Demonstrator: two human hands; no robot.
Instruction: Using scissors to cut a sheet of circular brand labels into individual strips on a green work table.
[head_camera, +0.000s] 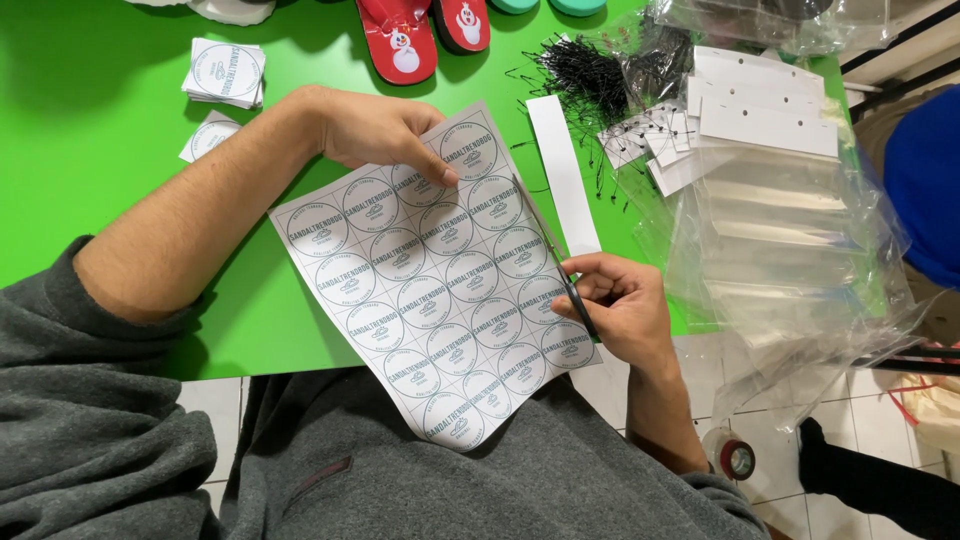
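A white sheet (430, 290) printed with several round labels in a grid hangs over the near edge of a green table (100, 140). My left hand (375, 130) pinches the sheet's top edge between thumb and fingers. My right hand (620, 305) grips a pair of scissors (560, 265), whose blades run along the sheet's right edge. A narrow white strip (562, 170) of trimmed paper lies on the table just beyond the scissors.
Small stacks of cut square labels (225, 72) lie at the back left. Red sandals (400, 40) sit at the far edge. A heap of black tag fasteners (590, 70), white header cards (765, 115) and clear plastic bags (790, 250) fill the right side. A tape roll (737, 458) lies on the tiled floor.
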